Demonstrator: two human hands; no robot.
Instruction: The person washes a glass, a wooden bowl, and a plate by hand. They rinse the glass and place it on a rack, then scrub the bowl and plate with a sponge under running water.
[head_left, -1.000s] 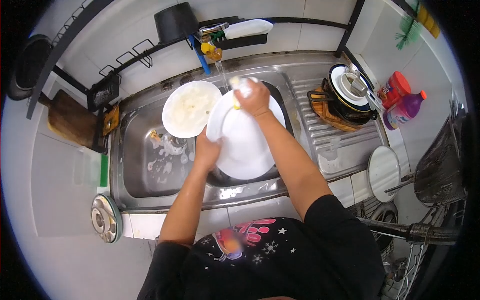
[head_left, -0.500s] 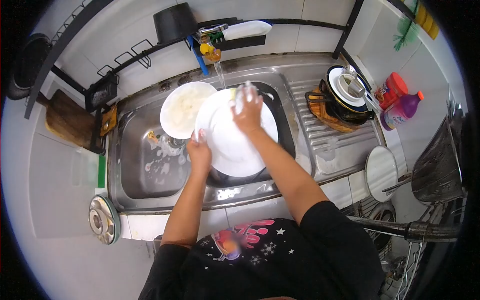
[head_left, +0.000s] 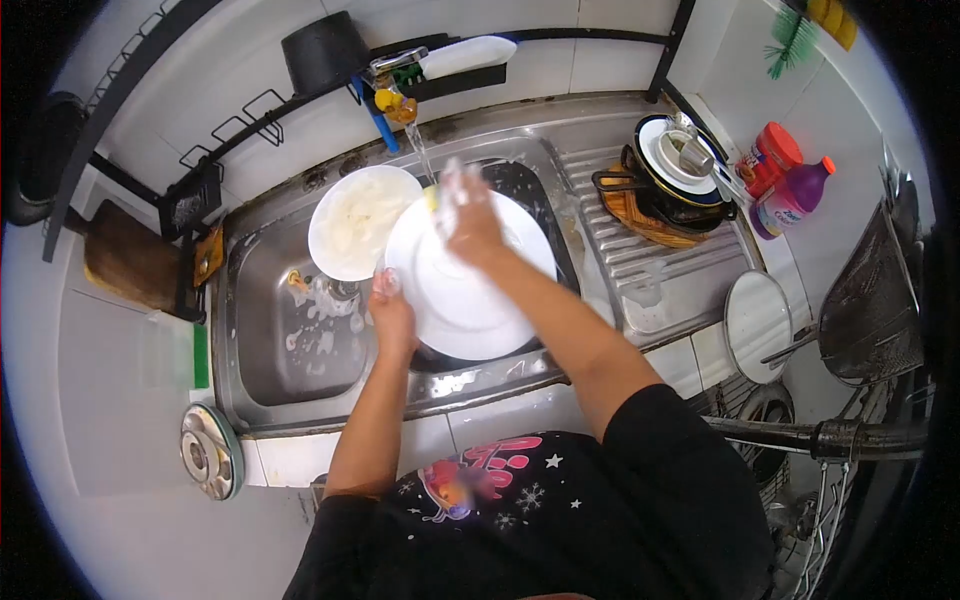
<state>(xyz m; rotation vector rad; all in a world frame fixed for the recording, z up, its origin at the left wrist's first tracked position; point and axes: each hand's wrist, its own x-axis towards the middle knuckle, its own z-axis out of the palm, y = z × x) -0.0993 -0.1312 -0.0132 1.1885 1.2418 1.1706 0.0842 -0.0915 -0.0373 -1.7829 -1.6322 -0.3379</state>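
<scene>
Left hand (head_left: 392,320) keeps a closed grip on the plate (head_left: 460,295) rim; right hand (head_left: 468,225) grips a sponge (head_left: 440,195) against it, above the sink (head_left: 262,345)

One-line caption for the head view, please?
Over a steel sink, the left hand grips a white plate by its edge while the soapy right hand rubs its face.

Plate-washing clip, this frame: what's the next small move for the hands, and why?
Probably sweep the right hand and its sponge down across the white plate. The foamy hand sits at the plate's upper edge, the lower face shows no visible foam, and the left hand grips the left rim over the sink.
</scene>
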